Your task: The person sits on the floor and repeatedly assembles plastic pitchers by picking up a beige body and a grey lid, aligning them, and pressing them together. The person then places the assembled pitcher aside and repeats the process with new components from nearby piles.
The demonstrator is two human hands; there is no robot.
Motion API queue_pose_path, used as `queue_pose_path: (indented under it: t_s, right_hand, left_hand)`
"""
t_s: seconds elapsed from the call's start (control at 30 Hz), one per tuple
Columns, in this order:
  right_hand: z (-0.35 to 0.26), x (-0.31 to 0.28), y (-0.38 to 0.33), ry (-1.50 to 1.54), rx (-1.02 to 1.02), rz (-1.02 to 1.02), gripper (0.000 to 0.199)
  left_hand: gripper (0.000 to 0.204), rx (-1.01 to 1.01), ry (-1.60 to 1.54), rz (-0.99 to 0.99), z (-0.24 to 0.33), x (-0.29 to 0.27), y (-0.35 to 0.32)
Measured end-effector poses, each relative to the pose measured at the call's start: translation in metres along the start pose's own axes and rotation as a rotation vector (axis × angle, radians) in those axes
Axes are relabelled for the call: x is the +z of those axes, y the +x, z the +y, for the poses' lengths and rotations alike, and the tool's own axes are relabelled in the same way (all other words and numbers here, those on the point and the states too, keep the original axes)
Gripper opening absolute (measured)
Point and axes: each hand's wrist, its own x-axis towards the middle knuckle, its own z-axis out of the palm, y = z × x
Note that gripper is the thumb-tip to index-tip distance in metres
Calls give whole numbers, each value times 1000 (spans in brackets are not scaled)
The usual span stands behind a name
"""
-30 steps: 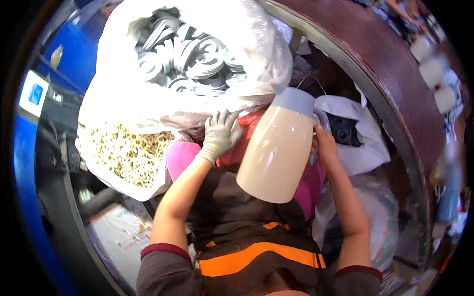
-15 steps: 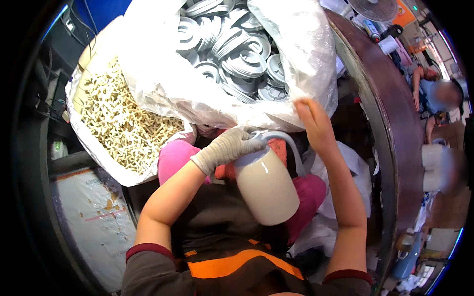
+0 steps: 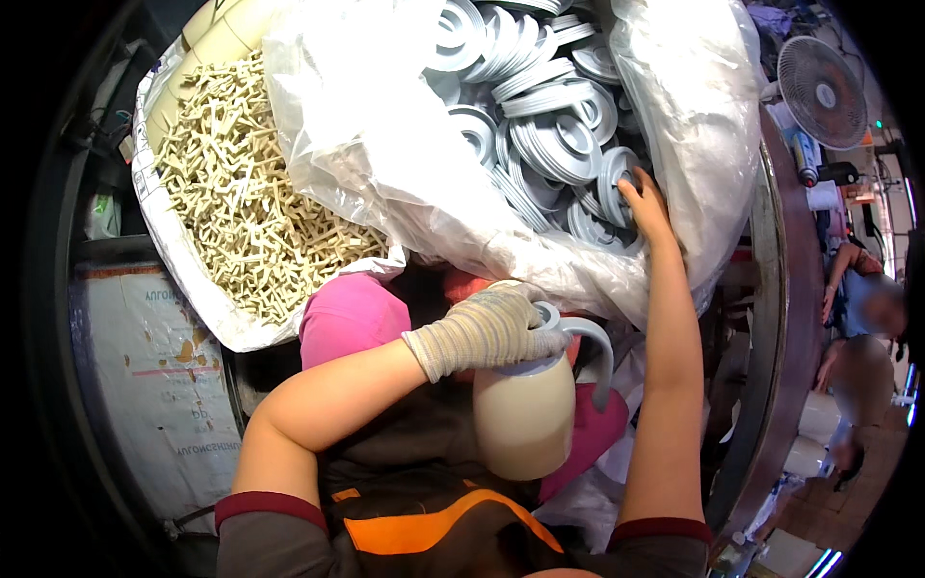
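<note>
My left hand (image 3: 487, 332), in a striped knit glove, is closed over the top of a cream-coloured jug (image 3: 523, 424). The jug stands tilted over my lap. Its grey-blue curved handle (image 3: 603, 361) points to the right, and part of the grey top shows beside my fingers. Bare and stretched forward, my right hand (image 3: 651, 210) is at the right side of a pile of round grey lids (image 3: 554, 149). Its thumb and fingers close on the rim of one lid (image 3: 614, 183). A large translucent plastic bag (image 3: 385, 144) surrounds the pile.
Left of the bag, a white sack (image 3: 164, 236) holds many small cream-coloured pieces (image 3: 255, 207). A dark table edge (image 3: 795, 318) runs along the right, with a fan (image 3: 822, 93) at the far right. Other people are beyond it. A printed sheet (image 3: 159, 366) covers a surface at left.
My right hand has moved from the bag's near edge onto the lids inside. The jug has come slightly nearer and more upright, still in my left hand. The whole view has shifted.
</note>
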Motion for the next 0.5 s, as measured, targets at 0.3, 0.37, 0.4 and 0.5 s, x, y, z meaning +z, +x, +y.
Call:
queue_pose_path:
  t_s: [0.3, 0.37, 0.4, 0.5]
  right_hand:
    - [-84, 16, -43, -334, 170, 180, 56]
    - [-69, 12, -45, -36, 119, 272, 50]
    - [-62, 6, -48, 157, 122, 286, 46]
    - [-63, -8, -56, 347, 59, 67, 52]
  left_hand:
    - [43, 168, -449, 403, -10, -20, -7]
    - [42, 181, -529, 415, 3, -31, -17]
    - [41, 188, -508, 455, 6, -30, -22]
    - [40, 126, -499, 441, -11, -41, -32]
